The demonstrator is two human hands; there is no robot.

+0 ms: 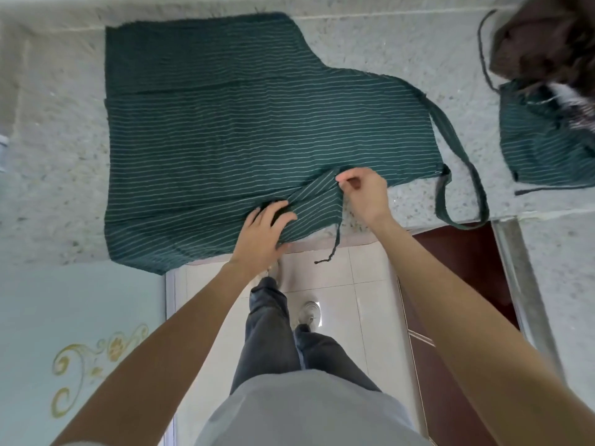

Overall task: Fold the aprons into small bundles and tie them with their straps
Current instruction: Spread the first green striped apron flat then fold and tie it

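Green striped apron lies flat on the speckled counter. Left hand presses it, fingers straight — right hand pinches the folded corner.

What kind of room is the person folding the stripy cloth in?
Probably a kitchen at home, though I can't be sure. The green striped apron lies on a speckled stone counter, there is a dark red cabinet door under it, and the floor is pale tile.
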